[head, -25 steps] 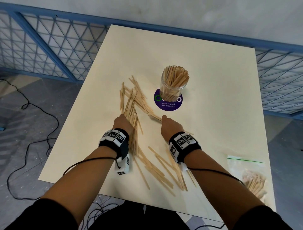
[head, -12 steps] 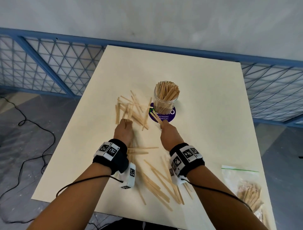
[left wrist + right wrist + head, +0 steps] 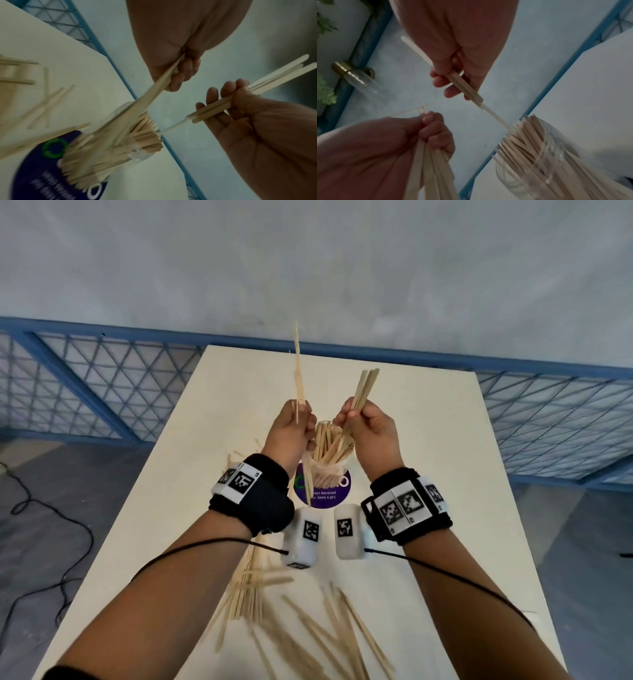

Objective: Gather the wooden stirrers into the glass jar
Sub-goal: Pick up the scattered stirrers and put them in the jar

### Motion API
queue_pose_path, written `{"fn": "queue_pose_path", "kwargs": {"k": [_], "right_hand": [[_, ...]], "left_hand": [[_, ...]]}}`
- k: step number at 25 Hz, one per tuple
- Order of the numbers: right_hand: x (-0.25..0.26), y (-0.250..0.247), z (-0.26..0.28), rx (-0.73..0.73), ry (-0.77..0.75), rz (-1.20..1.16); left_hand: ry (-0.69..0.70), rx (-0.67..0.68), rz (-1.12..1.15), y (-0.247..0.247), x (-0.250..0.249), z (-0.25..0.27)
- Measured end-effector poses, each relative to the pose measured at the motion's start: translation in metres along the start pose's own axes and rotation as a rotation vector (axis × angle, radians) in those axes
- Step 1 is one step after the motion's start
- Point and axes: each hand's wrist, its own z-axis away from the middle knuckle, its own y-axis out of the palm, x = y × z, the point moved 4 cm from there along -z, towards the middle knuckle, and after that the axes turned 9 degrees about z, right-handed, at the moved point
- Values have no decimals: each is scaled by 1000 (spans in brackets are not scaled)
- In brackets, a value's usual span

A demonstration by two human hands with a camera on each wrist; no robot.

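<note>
The glass jar [image 3: 327, 463] stands mid-table on a round purple sticker [image 3: 322, 494], packed with upright wooden stirrers. My left hand [image 3: 301, 422] hovers just left of the jar's mouth and grips a bundle of stirrers [image 3: 299, 378] almost upright, their lower ends hanging past the jar's left side. My right hand [image 3: 349, 419], just right of the mouth, pinches a few stirrers [image 3: 365, 390] tilted right, with their lower tips [image 3: 496, 119] touching the stirrers in the jar [image 3: 547, 162]. Several loose stirrers [image 3: 251, 587] lie on the near table.
More loose stirrers [image 3: 346, 628] are scattered near the table's [image 3: 428, 440] front edge under my forearms. A blue mesh railing [image 3: 102, 378] runs behind and beside the table. Cables [image 3: 41, 542] trail on the floor at left.
Both hands have lifted off the table, each with stirrers, and risen to the jar's mouth. The view has tilted up towards the wall.
</note>
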Motion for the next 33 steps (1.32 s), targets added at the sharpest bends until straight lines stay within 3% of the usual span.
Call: {"fn": "queue_pose_path", "kwargs": {"k": [5, 9, 11, 15, 19, 24, 28, 30, 33], "right_hand": [[-13, -2, -31, -114, 41, -176], [-35, 0, -36, -148, 152, -89], [-47, 3, -34, -137, 165, 35], [-60, 12, -27, -4, 40, 459], [-60, 13, -30, 23, -44, 602], [-49, 3, -35, -93, 50, 359], [-34, 12, -51, 123, 221, 101], [-33, 16, -53, 201, 165, 124], [-41, 16, -50, 188, 13, 274]], "left_hand": [[142, 42, -160, 14, 3, -37], [219, 43, -210, 13, 8, -54], [234, 74, -173, 17, 1, -59], [247, 87, -119, 20, -3, -68], [216, 89, -198, 17, 17, -70], [192, 151, -240, 10, 47, -63], [175, 230, -303, 15, 55, -53], [147, 213, -335, 15, 55, -53], [72, 136, -321, 13, 61, -57]]}}
